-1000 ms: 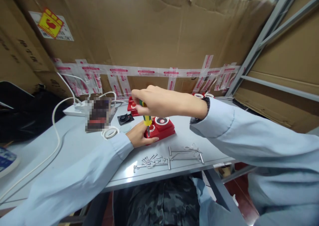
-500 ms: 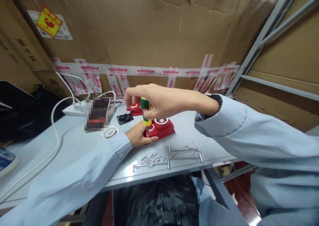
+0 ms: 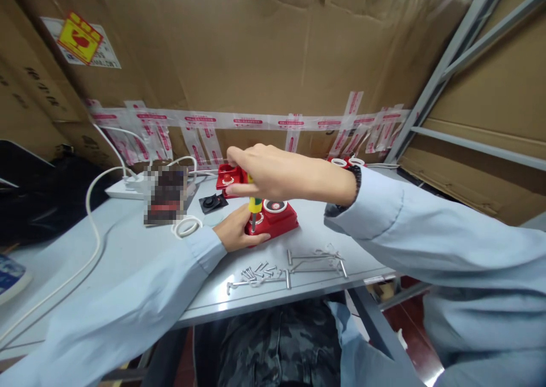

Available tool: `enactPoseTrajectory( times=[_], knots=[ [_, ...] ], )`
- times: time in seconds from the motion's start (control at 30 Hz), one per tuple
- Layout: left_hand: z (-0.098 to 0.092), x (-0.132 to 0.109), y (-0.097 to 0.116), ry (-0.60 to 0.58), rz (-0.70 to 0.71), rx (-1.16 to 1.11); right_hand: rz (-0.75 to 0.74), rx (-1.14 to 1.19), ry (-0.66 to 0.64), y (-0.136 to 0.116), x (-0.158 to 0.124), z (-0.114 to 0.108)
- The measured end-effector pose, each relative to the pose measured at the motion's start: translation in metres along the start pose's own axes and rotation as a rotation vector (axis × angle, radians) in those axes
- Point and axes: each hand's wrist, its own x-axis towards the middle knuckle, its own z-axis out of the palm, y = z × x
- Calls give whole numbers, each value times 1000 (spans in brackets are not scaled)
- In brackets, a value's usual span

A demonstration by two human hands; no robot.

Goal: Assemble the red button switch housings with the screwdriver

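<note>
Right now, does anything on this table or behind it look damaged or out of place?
Yes. The cardboard wall is torn along its top edge and crossed by tape strips. Loose screws lie scattered between the red box and the table's front edge.

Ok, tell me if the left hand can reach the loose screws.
Probably yes: the screws lie near the left hand on bare table, nothing between, though it holds the red box.
</note>
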Motion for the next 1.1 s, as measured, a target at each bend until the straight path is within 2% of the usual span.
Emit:
enactPoseTrajectory(
  times=[0.07, 0.2, 0.33, 0.47, 0.53, 0.63, 0.7, 0.83, 0.93, 1.0, 1.1],
  knots=[
    [0, 0, 0, 0, -2, -1, -9, 6, 13, 0, 0, 0],
    [1, -1, -3, 10, 15, 14, -170, 70, -44, -2, -1, -4],
    [0, -1, -1, 7, 14, 14, -99, 29, -11, -4, -2, -3],
    [1, 0, -1, 34, 35, 34, -147, 100, -23, -6, -3, -2],
    [1, 1, -2, 8, 29, 31, -165, 113, -39, -7, -4, -2],
    [-3, -1, -2, -47, 16, 14, -106, 74, -7, -7, -3, -1],
    [-11, -4, 2, 20, 42, 9, -75, 71, 1, -5, 0, 1],
    [-31, -10, 16, 287, 98, -112, -117, 85, 44, 0, 4, 5],
    [-37, -10, 24, 305, 101, -215, -121, 49, 79, 1, 4, 5],
    [-34, -8, 23, 321, 54, -235, -51, 4, 91, 0, 3, 5],
    [-29, -5, 18, 412, -25, -249, 57, -36, 82, -1, 0, 4]
  ],
)
